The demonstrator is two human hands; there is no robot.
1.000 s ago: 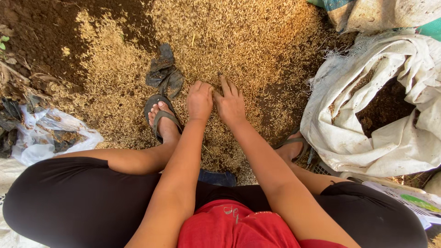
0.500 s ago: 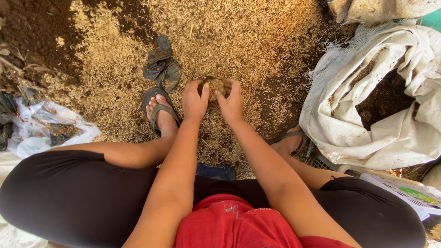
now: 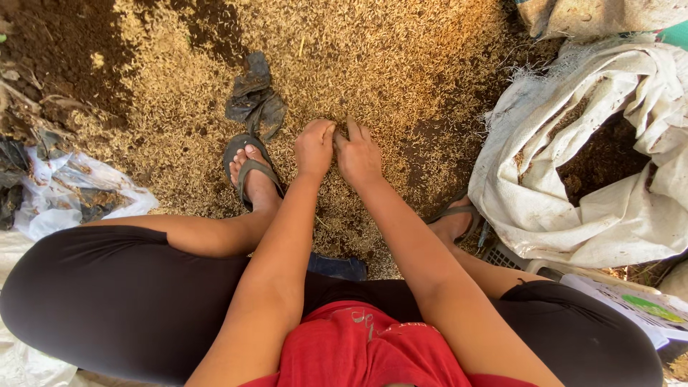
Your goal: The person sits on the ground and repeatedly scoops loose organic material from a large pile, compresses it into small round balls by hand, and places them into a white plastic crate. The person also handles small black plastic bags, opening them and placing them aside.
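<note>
Bare ground (image 3: 43,43) under a husk pile (image 3: 387,57). Left hand (image 3: 314,148) and right hand (image 3: 358,154) touch mid-pile, fingers curled together into husks; most lies loose, white sack (image 3: 545,215) open at right.

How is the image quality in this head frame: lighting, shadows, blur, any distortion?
Head view: warm, even daylight, no hard glare; soft shadows under the left hand and right hand on the husk pile. The white sack is bright but not blown out. Hands and husks look sharp; wide-angle stretching enlarges the thighs and forearms near the bottom edge.
</note>
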